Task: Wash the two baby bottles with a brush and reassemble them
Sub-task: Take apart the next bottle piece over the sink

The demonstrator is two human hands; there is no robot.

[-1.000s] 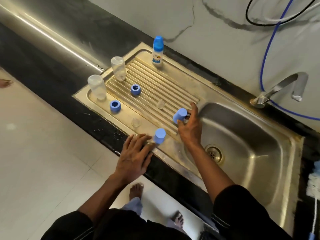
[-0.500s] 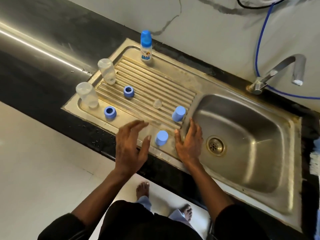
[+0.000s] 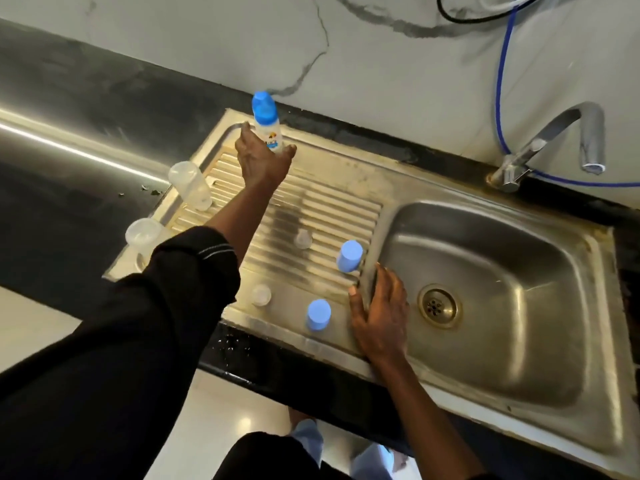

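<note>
Two clear bottle bodies stand upside down at the drainboard's left end, one (image 3: pixel 190 183) further back and one (image 3: pixel 142 234) nearer, partly behind my sleeve. Two blue caps (image 3: pixel 349 256) (image 3: pixel 318 314) and two clear teats (image 3: pixel 303 238) (image 3: pixel 261 294) sit on the drainboard (image 3: pixel 329 202). My left hand (image 3: pixel 262 157) reaches to the back of the drainboard and grips a small white bottle with a blue cap (image 3: pixel 266 124). My right hand (image 3: pixel 380 310) rests flat, fingers straight, on the ridge between drainboard and basin. The blue collar rings are hidden behind my left arm.
The steel sink basin (image 3: pixel 491 271) with its drain (image 3: pixel 438 305) lies to the right. A chrome tap (image 3: pixel 554 143) stands at the back right, with a blue hose (image 3: pixel 500 81) on the marble wall. Black counter (image 3: pixel 69 209) runs to the left.
My left hand went from hovering over the front of the drainboard to the back, where it took hold of the white bottle. My right hand stayed at the basin's edge.
</note>
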